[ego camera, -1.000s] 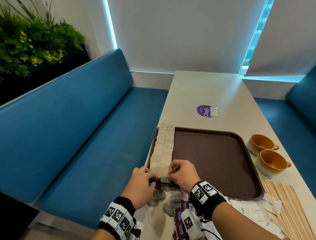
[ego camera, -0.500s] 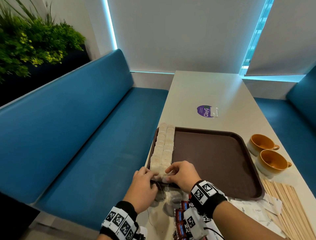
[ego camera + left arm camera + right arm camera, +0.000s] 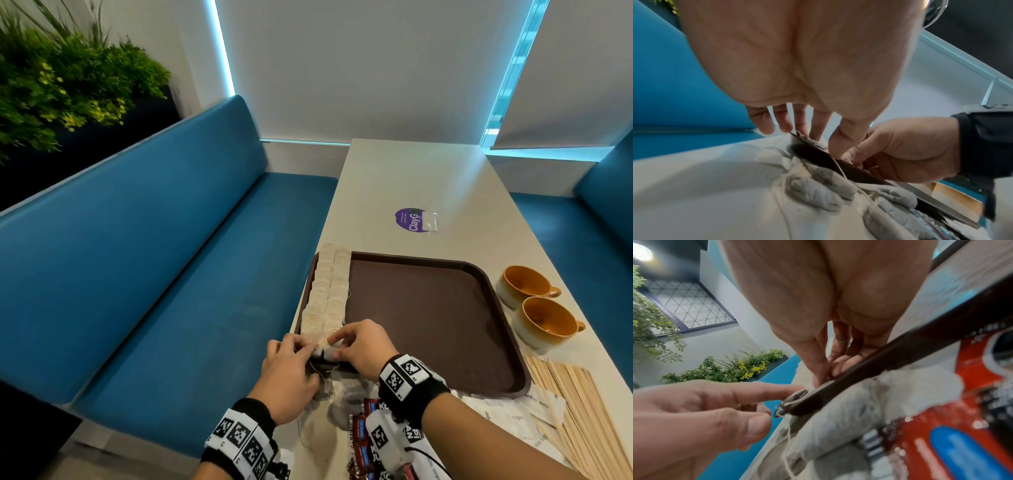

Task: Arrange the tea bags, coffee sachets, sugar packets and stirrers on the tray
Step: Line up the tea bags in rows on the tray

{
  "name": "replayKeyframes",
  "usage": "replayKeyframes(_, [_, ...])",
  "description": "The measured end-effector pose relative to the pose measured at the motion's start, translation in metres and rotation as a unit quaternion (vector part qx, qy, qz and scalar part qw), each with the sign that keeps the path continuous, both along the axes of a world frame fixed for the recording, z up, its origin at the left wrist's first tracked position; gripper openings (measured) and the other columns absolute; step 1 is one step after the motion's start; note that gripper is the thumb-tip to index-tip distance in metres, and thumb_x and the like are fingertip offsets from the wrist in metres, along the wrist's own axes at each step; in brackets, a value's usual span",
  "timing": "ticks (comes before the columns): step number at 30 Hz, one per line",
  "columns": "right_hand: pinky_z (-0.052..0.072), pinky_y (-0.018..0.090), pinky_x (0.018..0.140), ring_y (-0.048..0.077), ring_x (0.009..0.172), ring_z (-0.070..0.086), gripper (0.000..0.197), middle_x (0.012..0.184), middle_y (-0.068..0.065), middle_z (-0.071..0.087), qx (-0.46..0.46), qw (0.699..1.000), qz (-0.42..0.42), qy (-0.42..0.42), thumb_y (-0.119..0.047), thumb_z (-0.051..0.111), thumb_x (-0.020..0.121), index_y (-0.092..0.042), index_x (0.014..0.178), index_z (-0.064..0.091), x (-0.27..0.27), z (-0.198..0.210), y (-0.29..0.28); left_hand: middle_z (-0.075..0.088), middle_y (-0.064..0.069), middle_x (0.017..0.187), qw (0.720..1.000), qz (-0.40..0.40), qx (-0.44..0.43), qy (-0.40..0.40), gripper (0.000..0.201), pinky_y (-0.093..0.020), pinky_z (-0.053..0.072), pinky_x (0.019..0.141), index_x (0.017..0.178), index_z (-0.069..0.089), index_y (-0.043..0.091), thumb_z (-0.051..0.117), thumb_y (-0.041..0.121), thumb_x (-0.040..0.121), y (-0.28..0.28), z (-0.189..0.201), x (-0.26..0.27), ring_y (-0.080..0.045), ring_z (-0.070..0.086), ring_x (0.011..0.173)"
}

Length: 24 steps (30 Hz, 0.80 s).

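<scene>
A brown tray [image 3: 428, 325] holds two rows of tea bags [image 3: 330, 291] along its left side. Both hands meet at the near end of those rows. My left hand [image 3: 301, 346] touches the last bag with straight fingers, thumb apart. My right hand [image 3: 334, 346] pinches the nearest tea bag at the tray's rim [image 3: 900, 356]. Loose tea bags [image 3: 818, 191] with trailing strings lie on the table just before the tray. Red coffee sachets [image 3: 363, 431] sit under my right wrist. White sugar packets [image 3: 507, 414] and wooden stirrers [image 3: 582, 404] lie to the right.
Two orange cups [image 3: 544, 322] stand right of the tray. A purple sticker [image 3: 411, 219] lies beyond it on the table. A blue bench [image 3: 154, 274] runs along the table's left edge, close to the tray's corner.
Both hands have stayed at the tray's near left corner. The left hand's fingers have stretched forward onto the last tea bags, and the right fingers have shifted on the nearest bag.
</scene>
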State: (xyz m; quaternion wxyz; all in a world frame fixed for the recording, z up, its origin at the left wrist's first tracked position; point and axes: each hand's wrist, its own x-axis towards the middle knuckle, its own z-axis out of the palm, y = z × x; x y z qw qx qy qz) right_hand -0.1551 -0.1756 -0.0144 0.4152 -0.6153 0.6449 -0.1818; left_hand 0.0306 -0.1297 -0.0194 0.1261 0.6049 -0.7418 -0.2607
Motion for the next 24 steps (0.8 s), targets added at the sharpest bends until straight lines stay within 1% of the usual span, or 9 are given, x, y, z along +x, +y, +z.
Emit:
replayKeyframes(4, [0.058, 0.021, 0.070, 0.010, 0.073, 0.067, 0.017, 0.088, 0.003, 0.075, -0.006, 1.000, -0.011, -0.025, -0.016, 0.085, 0.081, -0.027, 0.092, 0.077, -0.003, 0.008, 0.005, 0.035, 0.018, 0.128, 0.999, 0.000, -0.024, 0.021, 0.047, -0.033, 0.032, 0.114, 0.141, 0.050, 0.036, 0.051, 0.031, 0.095, 0.002, 0.001, 0.001, -0.010, 0.025, 0.120])
replayKeyframes(7, [0.050, 0.014, 0.061, 0.006, 0.068, 0.063, 0.014, 0.083, -0.002, 0.071, -0.021, 0.999, -0.026, -0.030, -0.016, 0.083, 0.083, -0.026, 0.091, 0.076, -0.011, 0.019, 0.012, 0.036, 0.022, 0.126, 0.999, -0.012, -0.032, 0.032, 0.039, -0.030, 0.032, 0.111, 0.132, 0.054, 0.040, 0.053, 0.027, 0.095, 0.007, 0.003, 0.005, -0.008, 0.026, 0.120])
replayKeyframes(10, [0.049, 0.015, 0.065, 0.006, 0.075, 0.065, 0.011, 0.086, -0.004, 0.072, -0.032, 0.999, -0.023, -0.020, -0.018, 0.082, 0.084, -0.027, 0.090, 0.077, -0.021, 0.032, 0.022, 0.036, 0.024, 0.127, 0.999, -0.031, -0.007, 0.023, 0.041, -0.030, 0.033, 0.111, 0.134, 0.052, 0.041, 0.052, 0.028, 0.096, 0.011, 0.002, 0.009, -0.007, 0.026, 0.119])
replayKeyframes(13, [0.050, 0.014, 0.070, 0.002, 0.081, 0.065, 0.009, 0.089, -0.008, 0.073, -0.028, 0.998, 0.039, 0.036, -0.023, 0.079, 0.087, -0.028, 0.094, 0.078, -0.031, 0.042, 0.036, 0.038, 0.025, 0.126, 0.998, -0.038, -0.012, 0.043, 0.041, -0.024, 0.032, 0.110, 0.133, 0.054, 0.040, 0.054, 0.025, 0.095, 0.016, 0.002, 0.009, -0.004, 0.027, 0.120])
replayKeyframes(15, [0.052, 0.015, 0.075, 0.003, 0.085, 0.066, 0.013, 0.088, -0.013, 0.070, -0.017, 0.990, 0.105, 0.088, -0.028, 0.077, 0.089, -0.028, 0.103, 0.078, -0.034, 0.043, 0.048, 0.043, 0.026, 0.121, 0.996, -0.043, -0.035, 0.073, 0.035, -0.017, 0.031, 0.105, 0.125, 0.058, 0.039, 0.055, 0.021, 0.095, 0.021, 0.006, 0.007, 0.001, 0.031, 0.119])
replayKeyframes(17, [0.046, 0.013, 0.070, 0.001, 0.079, 0.061, 0.022, 0.083, -0.016, 0.063, -0.016, 0.979, 0.154, 0.129, -0.034, 0.075, 0.091, -0.028, 0.112, 0.077, -0.035, 0.042, 0.059, 0.046, 0.028, 0.117, 0.995, -0.053, -0.043, 0.079, 0.028, -0.014, 0.032, 0.100, 0.118, 0.060, 0.038, 0.054, 0.021, 0.096, 0.028, 0.009, 0.006, 0.004, 0.033, 0.118])
replayKeyframes(18, [0.046, 0.015, 0.070, 0.002, 0.079, 0.059, 0.026, 0.086, -0.015, 0.063, -0.019, 0.974, 0.170, 0.149, -0.036, 0.073, 0.092, -0.028, 0.116, 0.075, -0.033, 0.041, 0.064, 0.047, 0.027, 0.117, 0.995, -0.063, -0.037, 0.075, 0.027, -0.014, 0.033, 0.099, 0.116, 0.061, 0.038, 0.054, 0.022, 0.096, 0.032, 0.009, 0.005, 0.005, 0.034, 0.118])
replayKeyframes(21, [0.052, 0.027, 0.085, 0.013, 0.099, 0.061, 0.031, 0.112, -0.004, 0.066, -0.020, 0.965, 0.189, 0.179, -0.035, 0.069, 0.094, -0.028, 0.123, 0.071, -0.029, 0.037, 0.072, 0.044, 0.025, 0.129, 0.995, -0.087, 0.012, 0.049, 0.035, -0.019, 0.037, 0.108, 0.130, 0.058, 0.036, 0.056, 0.028, 0.096, 0.044, 0.002, 0.002, 0.003, 0.034, 0.122])
replayKeyframes(24, [0.052, 0.033, 0.094, 0.019, 0.113, 0.060, 0.030, 0.116, -0.004, 0.060, -0.020, 0.962, 0.202, 0.183, -0.033, 0.067, 0.093, -0.029, 0.122, 0.071, -0.024, 0.034, 0.079, 0.036, 0.024, 0.139, 0.995, -0.093, 0.034, 0.025, 0.053, -0.023, 0.033, 0.116, 0.144, 0.048, 0.034, 0.057, 0.029, 0.092, 0.055, -0.007, 0.004, 0.000, 0.030, 0.130])
